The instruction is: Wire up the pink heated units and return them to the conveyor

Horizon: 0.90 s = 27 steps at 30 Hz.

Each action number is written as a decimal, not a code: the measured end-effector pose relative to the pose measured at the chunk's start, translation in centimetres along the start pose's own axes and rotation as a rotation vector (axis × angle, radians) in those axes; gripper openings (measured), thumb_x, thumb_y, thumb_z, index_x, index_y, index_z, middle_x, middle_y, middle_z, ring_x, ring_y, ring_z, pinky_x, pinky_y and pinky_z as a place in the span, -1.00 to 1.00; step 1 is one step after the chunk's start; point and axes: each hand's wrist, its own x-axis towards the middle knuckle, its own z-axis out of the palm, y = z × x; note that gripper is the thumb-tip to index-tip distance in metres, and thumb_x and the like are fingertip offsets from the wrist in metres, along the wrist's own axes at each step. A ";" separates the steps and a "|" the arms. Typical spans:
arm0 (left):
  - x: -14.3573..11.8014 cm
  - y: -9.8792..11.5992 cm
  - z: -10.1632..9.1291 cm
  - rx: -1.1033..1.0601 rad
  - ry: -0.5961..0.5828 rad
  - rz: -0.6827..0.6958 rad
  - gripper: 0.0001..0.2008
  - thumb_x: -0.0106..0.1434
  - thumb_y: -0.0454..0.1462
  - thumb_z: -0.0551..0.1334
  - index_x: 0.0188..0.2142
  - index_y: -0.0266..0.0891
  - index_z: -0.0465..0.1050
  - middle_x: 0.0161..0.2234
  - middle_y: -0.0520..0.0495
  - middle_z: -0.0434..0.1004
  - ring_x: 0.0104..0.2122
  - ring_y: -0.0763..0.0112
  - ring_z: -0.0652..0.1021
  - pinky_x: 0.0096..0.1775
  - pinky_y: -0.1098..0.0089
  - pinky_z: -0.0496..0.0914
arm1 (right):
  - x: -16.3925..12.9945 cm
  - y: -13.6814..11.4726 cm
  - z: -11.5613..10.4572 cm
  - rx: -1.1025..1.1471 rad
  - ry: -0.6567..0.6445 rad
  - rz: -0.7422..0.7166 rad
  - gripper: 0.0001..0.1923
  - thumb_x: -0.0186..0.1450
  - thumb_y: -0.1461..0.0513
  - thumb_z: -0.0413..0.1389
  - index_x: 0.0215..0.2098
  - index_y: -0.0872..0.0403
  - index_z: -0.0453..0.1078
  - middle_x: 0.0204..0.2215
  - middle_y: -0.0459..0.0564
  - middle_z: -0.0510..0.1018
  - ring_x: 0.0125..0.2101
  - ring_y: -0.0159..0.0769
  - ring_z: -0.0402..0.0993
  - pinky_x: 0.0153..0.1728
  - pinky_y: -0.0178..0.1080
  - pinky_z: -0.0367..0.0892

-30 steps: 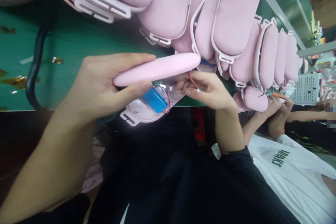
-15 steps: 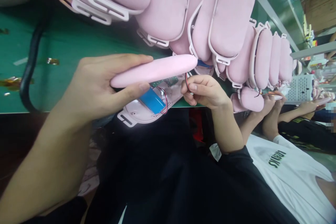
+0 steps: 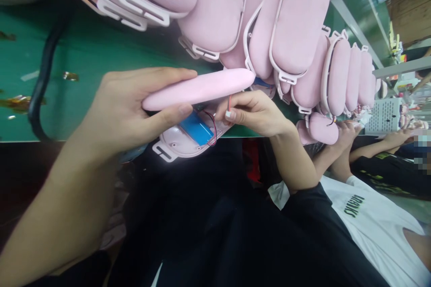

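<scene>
My left hand (image 3: 134, 103) is closed around a pink oval cover (image 3: 202, 88), held edge-on with thumb and fingers on opposite faces. Between the thumb and fingers of my right hand (image 3: 251, 112) is a small white wire connector (image 3: 230, 115) with a red wire rising from it. Below the cover lies an open pink casing (image 3: 185, 145) with slotted tabs, at the front edge of the bench. Inside it a blue battery pack (image 3: 198, 129) shows, with thin red and black wires (image 3: 213, 125) beside it. The cover and my right hand hide the rest of the casing's inside.
Many pink casings (image 3: 299, 22) stand stacked in a row along the green bench (image 3: 84, 94). A black cable (image 3: 43, 76) and bits of amber tape (image 3: 70, 76) lie on the left. To the right, a co-worker's hands (image 3: 345, 136) work near a printed sheet (image 3: 384, 116).
My right hand has moved left, over the casing, and turned so the white connector now shows. The left hand and the pink cover stay nearly still.
</scene>
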 end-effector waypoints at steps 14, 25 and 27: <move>0.0 -1.1 0.0 0.020 0.030 0.058 -0.50 0.43 0.08 0.30 0.22 -0.08 0.58 0.09 0.04 0.68 -0.03 0.34 0.69 0.01 0.45 0.51 | -2.1 1.7 -0.9 0.501 0.034 0.139 -0.57 0.20 0.14 0.18 -0.06 0.23 0.63 -0.37 0.04 0.68 -0.42 -0.29 0.60 -0.36 -0.29 0.53; 0.0 -1.0 0.2 0.017 0.029 0.045 -0.49 0.41 0.09 0.32 0.22 -0.05 0.58 0.10 0.04 0.68 -0.01 0.28 0.68 0.06 0.38 0.54 | -2.0 2.4 -0.5 0.223 0.070 0.024 -0.69 0.31 0.05 0.43 -0.28 0.15 0.63 -0.42 -0.07 0.61 -0.42 -0.49 0.53 -0.37 -0.43 0.46; -0.1 -0.9 0.2 0.016 0.033 0.048 -0.49 0.41 0.09 0.31 0.22 -0.05 0.58 0.10 0.05 0.67 -0.01 0.28 0.68 0.06 0.37 0.54 | -1.6 2.1 -0.5 0.205 0.073 0.009 -0.67 0.33 0.04 0.41 -0.29 0.16 0.59 -0.49 -0.13 0.55 -0.51 -0.55 0.45 -0.44 -0.47 0.40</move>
